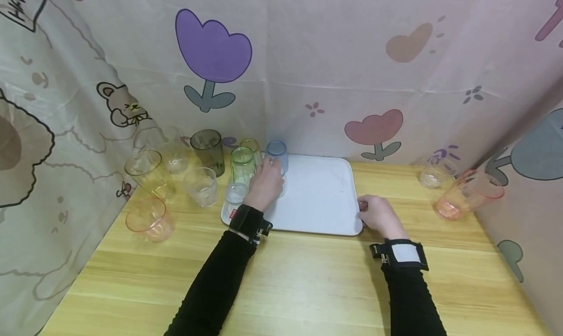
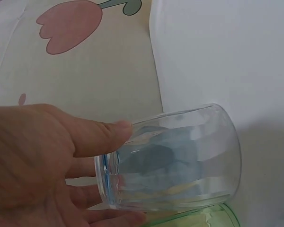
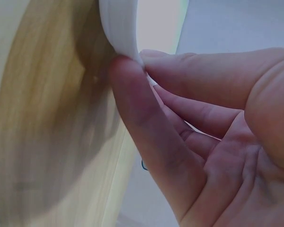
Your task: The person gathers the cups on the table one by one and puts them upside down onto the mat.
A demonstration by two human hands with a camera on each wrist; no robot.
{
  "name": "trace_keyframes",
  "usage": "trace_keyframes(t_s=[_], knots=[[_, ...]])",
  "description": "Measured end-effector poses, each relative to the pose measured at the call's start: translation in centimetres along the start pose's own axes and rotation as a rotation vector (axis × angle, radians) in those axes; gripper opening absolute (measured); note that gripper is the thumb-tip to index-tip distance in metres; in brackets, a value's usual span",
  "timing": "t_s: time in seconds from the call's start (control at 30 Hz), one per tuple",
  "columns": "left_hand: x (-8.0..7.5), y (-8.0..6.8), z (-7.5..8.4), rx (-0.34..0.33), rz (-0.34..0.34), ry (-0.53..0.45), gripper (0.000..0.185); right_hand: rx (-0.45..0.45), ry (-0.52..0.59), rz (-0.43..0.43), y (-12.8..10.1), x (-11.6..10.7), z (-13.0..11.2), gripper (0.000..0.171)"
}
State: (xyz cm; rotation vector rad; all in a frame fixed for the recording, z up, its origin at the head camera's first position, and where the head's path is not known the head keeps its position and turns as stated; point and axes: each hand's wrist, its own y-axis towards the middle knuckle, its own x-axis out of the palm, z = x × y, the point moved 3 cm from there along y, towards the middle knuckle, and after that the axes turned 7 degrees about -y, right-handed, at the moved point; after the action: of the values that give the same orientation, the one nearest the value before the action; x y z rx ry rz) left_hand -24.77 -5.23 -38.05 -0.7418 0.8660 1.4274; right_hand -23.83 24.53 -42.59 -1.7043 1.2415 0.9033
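Note:
A white tray lies on the wooden table, with several glasses at its left end. My left hand grips a clear glass between thumb and fingers over the tray; in the head view the hand hides most of it. Just beyond it stands a blue glass. Left of the hand are a green glass, a yellow glass behind it, and a clear glass in front. My right hand pinches the tray's right rim between thumb and finger, as the right wrist view shows.
Left of the tray stand a dark grey glass, a tall yellow glass, a pink glass and clear glasses. Toward the right edge are a clear glass and a pink glass. Patterned curtains border the table.

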Motion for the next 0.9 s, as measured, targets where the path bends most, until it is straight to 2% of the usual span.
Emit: trace_keyframes(t_s=[0.3, 0.43, 0.5, 0.6, 0.8, 0.9], knots=[[0.0, -0.1, 0.2, 0.012, 0.027, 0.017, 0.063, 0.001, -0.001, -0.002, -0.1, -0.2, -0.1, 0.047], [-0.4, -0.4, 0.6, 0.035, 0.055, 0.005, 0.068, -0.025, 0.006, 0.052, -0.3, -0.7, -0.2, 0.048], [-0.6, -0.7, 0.9, 0.058, 0.077, -0.017, 0.068, -0.043, 0.031, 0.114, -0.5, -1.1, -0.3, 0.05], [-1.0, -1.4, 1.6, 0.106, 0.129, -0.054, 0.065, -0.09, 0.1, 0.251, -0.8, -2.1, -0.5, 0.053], [-0.9, -3.7, 2.8, 0.312, 0.318, -0.139, 0.052, -0.145, 0.242, 0.59, -1.7, -4.4, -1.0, 0.052], [-0.4, -5.0, 3.1, 0.41, 0.379, -0.165, 0.046, -0.143, 0.306, 0.733, -2.1, -5.3, -0.8, 0.048]])
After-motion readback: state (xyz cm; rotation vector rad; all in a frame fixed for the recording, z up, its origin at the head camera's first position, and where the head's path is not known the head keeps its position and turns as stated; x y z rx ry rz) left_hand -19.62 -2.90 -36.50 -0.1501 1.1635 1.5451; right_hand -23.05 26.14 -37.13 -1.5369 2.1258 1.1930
